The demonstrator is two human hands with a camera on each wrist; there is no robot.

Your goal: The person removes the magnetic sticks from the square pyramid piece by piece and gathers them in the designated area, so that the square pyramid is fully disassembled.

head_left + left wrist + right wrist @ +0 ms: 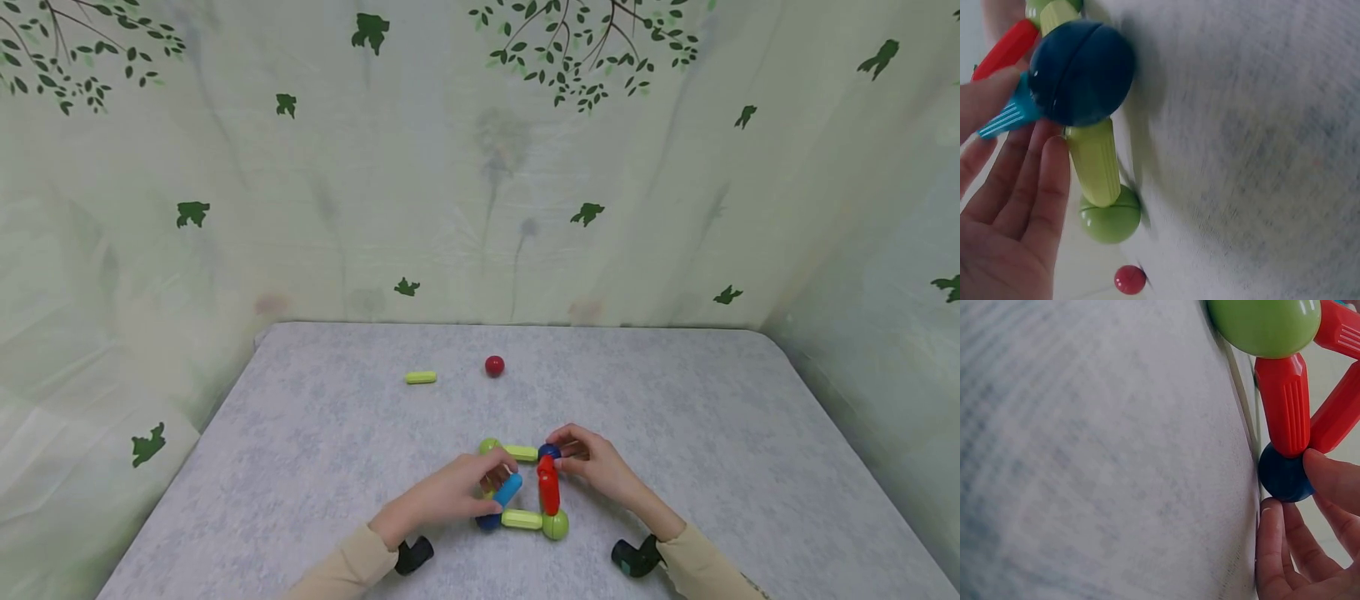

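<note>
A four-cornered frame of rods and balls lies on the table before me. Its near-left corner is a dark blue ball [1085, 72], from which a light blue rod [510, 489] slants up. My left hand [457, 487] pinches that rod between thumb and fingers. At the far-right corner, my right hand [596, 469] holds another dark blue ball [1285, 476] with thumb and fingertips. Red rods [1284, 403] meet at this ball, one tilted upward. Green balls [555, 525] form the other corners, with yellow-green rods [522, 519] along the near, far and left sides.
Farther back on the grey table [337, 433] lie a loose yellow-green rod [421, 377] and a red ball [494, 366]. A leaf-patterned cloth [450, 167] hangs behind the table and along both sides.
</note>
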